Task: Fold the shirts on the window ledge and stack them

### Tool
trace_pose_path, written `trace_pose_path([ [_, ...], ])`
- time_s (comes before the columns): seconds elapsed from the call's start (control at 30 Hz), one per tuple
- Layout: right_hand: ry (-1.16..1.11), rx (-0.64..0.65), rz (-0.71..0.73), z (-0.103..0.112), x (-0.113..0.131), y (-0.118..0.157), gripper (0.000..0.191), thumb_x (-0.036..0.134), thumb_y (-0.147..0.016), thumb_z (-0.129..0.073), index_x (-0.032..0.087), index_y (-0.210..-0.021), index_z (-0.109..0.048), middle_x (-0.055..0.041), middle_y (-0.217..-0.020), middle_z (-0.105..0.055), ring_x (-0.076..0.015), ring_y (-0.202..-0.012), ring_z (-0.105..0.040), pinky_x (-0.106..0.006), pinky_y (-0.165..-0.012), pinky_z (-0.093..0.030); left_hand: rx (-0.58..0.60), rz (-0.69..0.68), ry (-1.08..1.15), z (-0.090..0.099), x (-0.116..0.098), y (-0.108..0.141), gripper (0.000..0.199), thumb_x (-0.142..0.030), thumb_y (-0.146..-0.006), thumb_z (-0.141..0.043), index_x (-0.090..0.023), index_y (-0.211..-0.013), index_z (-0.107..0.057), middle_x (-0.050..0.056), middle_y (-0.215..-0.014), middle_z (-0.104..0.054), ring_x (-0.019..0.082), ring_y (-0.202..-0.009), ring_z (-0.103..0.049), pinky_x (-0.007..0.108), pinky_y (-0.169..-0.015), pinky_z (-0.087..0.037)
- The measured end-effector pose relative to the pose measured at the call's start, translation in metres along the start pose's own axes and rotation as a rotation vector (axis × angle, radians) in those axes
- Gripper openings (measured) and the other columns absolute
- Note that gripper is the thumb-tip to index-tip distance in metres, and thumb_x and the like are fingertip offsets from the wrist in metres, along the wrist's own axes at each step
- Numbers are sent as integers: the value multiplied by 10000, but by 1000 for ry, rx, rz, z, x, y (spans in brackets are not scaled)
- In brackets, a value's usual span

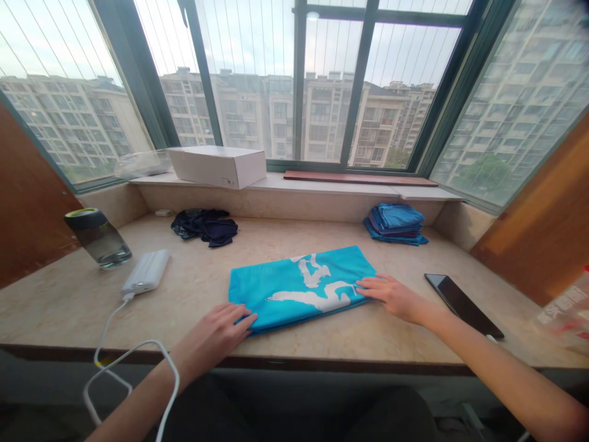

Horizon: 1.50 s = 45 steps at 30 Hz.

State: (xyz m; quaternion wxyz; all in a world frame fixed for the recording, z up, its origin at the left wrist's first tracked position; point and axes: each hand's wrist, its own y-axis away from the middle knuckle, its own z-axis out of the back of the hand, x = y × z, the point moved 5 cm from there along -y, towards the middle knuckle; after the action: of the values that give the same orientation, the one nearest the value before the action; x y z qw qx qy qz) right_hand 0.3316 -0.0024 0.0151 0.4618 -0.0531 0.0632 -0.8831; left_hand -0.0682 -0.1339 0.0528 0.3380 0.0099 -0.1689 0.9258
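A folded bright-blue piece of cloth (pixel 276 288) with large white brush-like characters lies flat on the stone-topped ledge in front of me; I cannot tell which garment it is. At its near left corner rests my left hand (pixel 225 326), fingers extended over the edge. My right hand (pixel 389 293) lies on the right end, its fingers stretched flat across the fabric. Neither hand grasps the cloth. Behind it, to the right, sits a stack of folded blue and purple clothes (pixel 396 224). A crumpled dark navy cloth (pixel 205 227) is at the back left.
On the left stand a water bottle (pixel 99 239) and a white power bank (pixel 146 271), whose white cable (pixel 138 347) loops past my left forearm. A black phone (pixel 462 304) lies right. A white box (pixel 218 166) sits on the sill; a plastic package (pixel 565 313) is far right.
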Motion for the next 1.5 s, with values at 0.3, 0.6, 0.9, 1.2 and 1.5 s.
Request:
trace_pose_path([
  [0.3,-289,-5,118,27,124,-46,586,405,-966,-606,263,-1511,-443,-124,-1560,-444,-290,-1416,-443,-465,-1137,-414,38,-147,142,-6,-112,-13,668,-485,-883,-688,-182,-1444,-488,127,-1339,-636,305,-1296,-559,492,-1149,-414],
  [0.6,-94,-192,241,-20,191,-19,765,478,-895,-695,200,-1536,-382,-177,-1466,-542,-360,-1371,-478,-594,-1130,-401,-215,-208,-47,-13,-92,0,377,-154,-1016,-416,-174,-1335,-614,115,-1291,-688,270,-1227,-633,413,-997,-574],
  [0.9,156,-527,210,-29,202,-11,374,166,-983,-495,231,-1333,-610,-118,-1078,-728,-294,-1016,-679,-500,-940,-536,-248,-284,-36,-7,-120,-2,382,-150,-1010,-380,-171,-1255,-673,74,-1219,-734,240,-1151,-677,369,-1001,-567],
  [1.2,19,-442,270,-10,189,-17,365,160,-978,-532,228,-1327,-614,-100,-1082,-741,-262,-992,-685,-433,-912,-568,-206,-151,-149,-3,-82,14,493,-83,-980,-345,-175,-1415,-559,99,-1393,-628,258,-1222,-640,405,-995,-587],
  [1.5,-307,-208,308,-12,147,-57,286,209,-1003,-530,238,-1254,-665,-104,-1340,-648,-209,-1280,-569,-399,-1107,-452,-222,-162,-159,-15,-75,18,514,-46,-944,-363,-154,-1397,-583,77,-1386,-637,233,-1255,-620,320,-991,-584],
])
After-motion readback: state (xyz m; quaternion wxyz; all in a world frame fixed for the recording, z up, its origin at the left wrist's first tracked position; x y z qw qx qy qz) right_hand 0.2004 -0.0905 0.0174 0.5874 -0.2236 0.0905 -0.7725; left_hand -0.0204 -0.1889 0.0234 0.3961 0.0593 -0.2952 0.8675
